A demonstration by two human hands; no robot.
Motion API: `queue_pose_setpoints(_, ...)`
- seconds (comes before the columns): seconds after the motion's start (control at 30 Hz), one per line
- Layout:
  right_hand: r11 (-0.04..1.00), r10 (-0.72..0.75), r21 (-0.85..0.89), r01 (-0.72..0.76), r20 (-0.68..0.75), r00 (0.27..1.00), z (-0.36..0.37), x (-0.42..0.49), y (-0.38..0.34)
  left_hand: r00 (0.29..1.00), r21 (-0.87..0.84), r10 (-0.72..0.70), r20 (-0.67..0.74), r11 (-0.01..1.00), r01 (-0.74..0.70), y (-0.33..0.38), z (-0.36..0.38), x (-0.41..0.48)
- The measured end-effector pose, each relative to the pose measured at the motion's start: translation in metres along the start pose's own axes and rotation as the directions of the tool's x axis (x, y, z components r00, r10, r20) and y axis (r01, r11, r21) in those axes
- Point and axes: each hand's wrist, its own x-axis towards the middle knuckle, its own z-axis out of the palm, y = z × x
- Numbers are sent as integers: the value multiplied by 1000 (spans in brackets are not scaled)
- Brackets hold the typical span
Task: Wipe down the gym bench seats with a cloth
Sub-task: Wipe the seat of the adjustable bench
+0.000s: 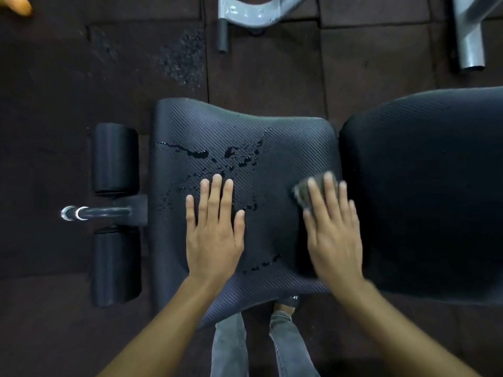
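A: Where's the cloth [301, 192]?

B: Under the right hand [334, 235], on the seat pad [245, 131], right by the pad's rt edge. Just beside the gap to the backrest pad [424, 186]. Hand's blurred.

A: Grip?

B: Fingers straight, spread, pressing the cloth flat, not curled round it. Left hand [215, 235] is also flat, palm down on the pad's mid, holding nothing.

A: Room to move?

B: A bare strip of pad betw. the two hands. The whole far half beyond the fingertips is open up to the far edge. Left edge ends just short of two foam rollers [115, 159], w/ a chrome bar end [72, 213] sticking out betw. them. Near edge overhangs the person's legs [228, 349] & a shoe [288, 302].

A: Surface?

B: Dark ribbed vinyl. Water droplets [201, 153] & streaks across the middle, a few by the left fingertips, and a small trail near the left wrist. Backrest pad looks dark; can't tell if it's wet.

A: Rest of the room?

B: Dark rubber floor tiles [81, 77], w/ a scuffed speckled patch beyond the pad. A grey metal frame [245, 12] at top centre and a grey tube [471, 50] top rt, both well apart from the bench. An orange thing [16, 5] is in the top-left corner; can't tell what it is.
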Motion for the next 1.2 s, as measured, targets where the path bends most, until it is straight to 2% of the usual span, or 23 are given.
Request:
queue_pose_setpoints(0.1,998,39,53,-35,-77,996,-3,92,-28,1000,-4,5,-5,1000,-5,1,0,-1)
queue_pose_setpoints(0.2,998,-65,8,66,-79,995,8,127,-67,1000,-15,-3,0,1000,3,-1,-1,0)
queue_pose_setpoints(0.33,949,-311,-72,309,-31,950,13,59,-63,999,-154,-38,1,987,38,-3,-8,-3)
queue_pose_setpoints(0.4,929,-355,-113,353,1,935,9,17,-38,995,-159,-100,11,982,100,-12,-11,-5)
queue_pose_setpoints(0.47,952,-270,-142,271,24,963,1,12,-14,989,-120,-143,32,982,146,-28,-12,-9)
queue_pose_setpoints(0.53,982,-133,-136,135,21,991,-4,40,-8,992,-82,-118,50,989,122,-43,-11,-15)
queue_pose_setpoints(0.63,1000,4,-19,-5,-45,999,-1,104,-41,995,-71,-80,51,994,84,-48,-7,-17)
queue_pose_setpoints(0.7,1000,18,5,-18,-60,998,9,128,-81,995,-70,-89,46,993,92,-48,-4,-16)
queue_pose_setpoints(0.8,982,-187,-24,186,-52,981,24,96,-117,993,-97,-110,51,989,114,-50,-4,-18)
queue_pose_setpoints(0.87,939,-339,-70,338,-6,941,24,41,-102,992,-98,-116,46,988,120,-49,-6,-18)
queue_pose_setpoints(0.9,929,-359,-93,358,4,933,22,14,-85,992,-101,-116,45,988,120,-49,-7,-18)
queue_pose_setpoints(0.97,953,-273,-134,272,8,962,13,-14,-45,992,-112,-116,51,986,121,-49,-7,-18)
queue_pose_setpoints(1.03,985,-119,-121,119,10,993,5,4,-21,992,-101,-117,49,987,121,-49,-6,-18)
queue_pose_setpoints(1.13,999,20,-25,-22,-81,997,2,77,-47,994,-103,-104,37,989,107,-49,-6,-17)
queue_pose_setpoints(1.2,999,46,21,-44,-114,992,11,117,-86,994,-115,-103,30,988,106,-50,-5,-18)
